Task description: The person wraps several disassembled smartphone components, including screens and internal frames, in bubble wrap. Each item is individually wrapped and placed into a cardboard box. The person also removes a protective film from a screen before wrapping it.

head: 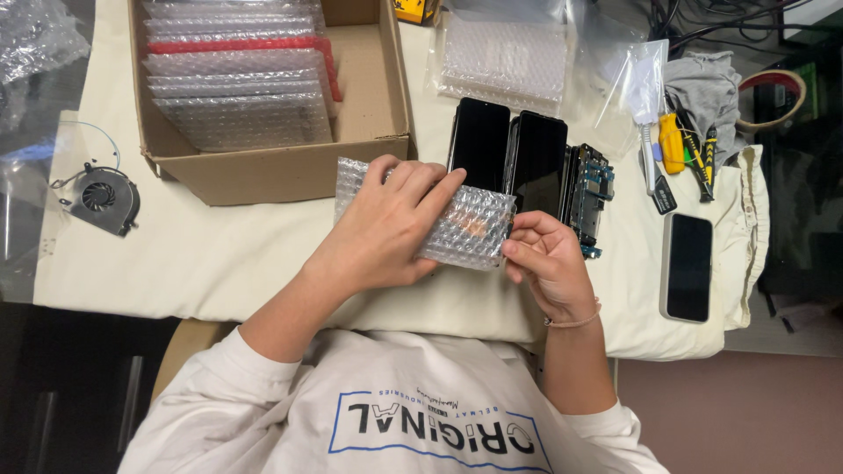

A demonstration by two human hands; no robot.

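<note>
Left hand (386, 230) flat over bubble pouch (470, 230), fingers curled on it. Right hand (546, 259) pinching pouch end. Phones (509, 158) just behind.

Open counter (219, 254) left of the left hand (386, 233), between the cardboard box (369, 96) and the near edge; only the small fan (104, 200) sits at the far left. Straight ahead is blocked: box wall, then two dark screens (509, 154) and a circuit board (588, 197) packed side by side, just beyond the bubble-wrap pouch (457, 228). Right of the right hand (549, 263), a narrow bare strip before the phone (688, 266). Screwdrivers (676, 145) and plastic bags (527, 61) clutter the far right.
</note>
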